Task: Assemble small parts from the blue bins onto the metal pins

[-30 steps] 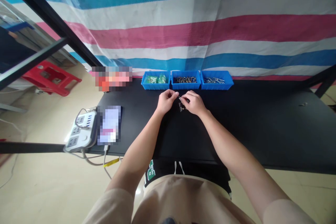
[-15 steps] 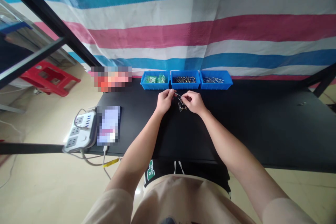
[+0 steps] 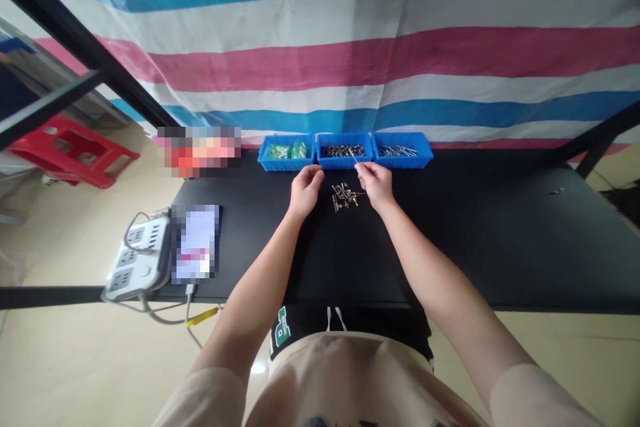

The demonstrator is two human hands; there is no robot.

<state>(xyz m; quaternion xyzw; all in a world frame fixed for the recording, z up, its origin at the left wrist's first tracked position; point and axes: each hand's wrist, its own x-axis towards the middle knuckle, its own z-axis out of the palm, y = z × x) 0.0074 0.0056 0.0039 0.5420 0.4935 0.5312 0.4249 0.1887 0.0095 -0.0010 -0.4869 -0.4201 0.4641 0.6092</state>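
At a black tabletop [image 3: 460, 240], on a clock face centred on a loose pile of small metal pieces [image 3: 345, 197], reaching inward with both bare hands. Pinching a slim metal piece [image 3: 353, 155] between thumb and fingertips of the right hand [image 3: 377, 183], just beside the pile at two o'clock, and pointing it upward toward eleven. Holding it, in this view, across the front of a middle blue bin [image 3: 345, 163]; impossible to tell whether touching. Curling the fingers of the left hand [image 3: 305, 192] in toward the thumb at nine o'clock, near the pile yet apart from it; impossible to tell whether empty or gripping. Jumbled in the pile, silvery rods and brass-coloured bits, with one thin rod jutting toward three o'clock, close to the right hand.

Lined up along the far side, three blue bins: at ten o'clock, a bin [image 3: 287, 165] of pale pieces in green wrapping; at twelve, the middle one, full of small dark and brass-toned parts; at two, another bin [image 3: 404, 162] of silvery rods. Well away at three o'clock, a few tiny bits [image 3: 557, 191]. Between eight and nine, a white power strip [image 3: 145, 257] beside a blurred flat object [image 3: 197, 240]. Beyond the bins at twelve, a striped sheet [image 3: 300, 67].
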